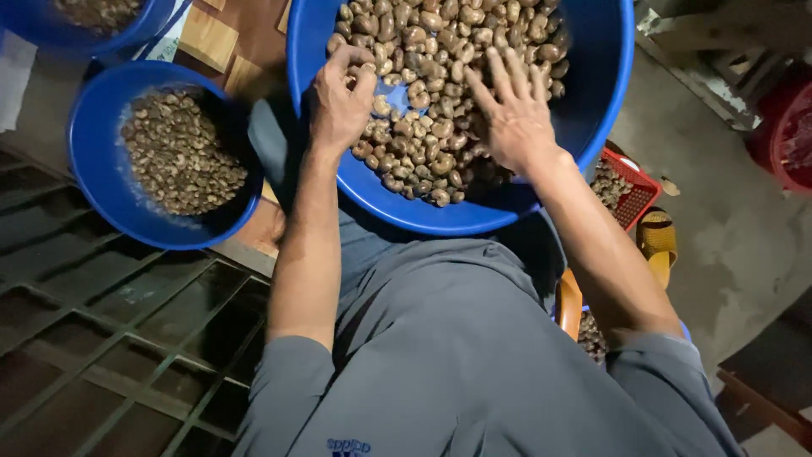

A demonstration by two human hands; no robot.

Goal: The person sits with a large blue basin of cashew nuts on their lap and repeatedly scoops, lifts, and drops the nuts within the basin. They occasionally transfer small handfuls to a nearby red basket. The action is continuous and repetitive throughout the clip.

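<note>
Concrete floor (pixel 727 228) lies beyond the basin (pixel 592 93); left hand (pixel 338 97) curls loosely over nuts (pixel 423 144), right hand (pixel 516 114) spreads flat, fingers (pixel 499 80) pointing toward the far rim; bare blue wall flanks both.

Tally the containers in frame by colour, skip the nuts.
Blue basins: 3 — large one under both hands, one at left, one cut off at top left
Red baskets: 2 — small mesh one by the right forearm, one at the right edge
Total: 5
</note>
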